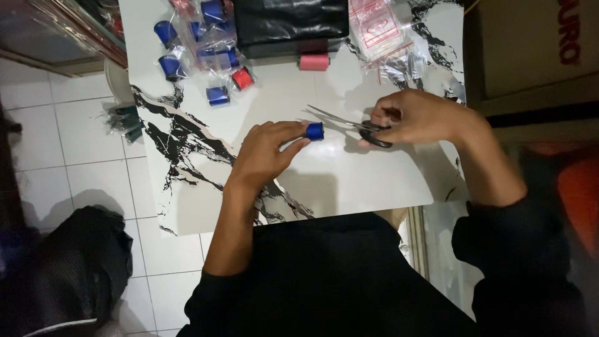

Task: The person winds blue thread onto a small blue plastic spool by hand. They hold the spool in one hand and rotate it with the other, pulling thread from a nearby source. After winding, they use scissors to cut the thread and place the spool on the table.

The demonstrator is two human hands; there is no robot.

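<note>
1. Two hands are working over the marble-patterned desk [349, 181]; the left hand [265, 153] is pinching a small blue spool [315, 131] between its fingers [293, 142], holding it just above the white middle of the desk.
2. The right hand [421, 115] is gripping black-handled scissors [355, 123], fingers clenched through the loops; the blades are standing open, tips pointing towards the spool and lying just beside it.
3. By my reading, a trimming step is in hand; whatever is being cut is too fine to make out, so I cannot tell whether a loose end is lying between the blades.
4. Judging the next move: it is calling for a steady spool, a taut end, and blades closing clear of the left fingertips; a slip there could nick a finger.
5. Clear plastic bags [206, 37] are lying at the far left of the desk, holding more blue spools; a red spool [242, 78] is sitting at their edge, seemingly bagged too.
6. A pink spool [314, 62] is resting loose against a black case [290, 22]; the case is sitting shut, contents hidden.
7. More clear zip bags [380, 28] with red print are piling at the far right; they are looking flat, perhaps empty.
</note>
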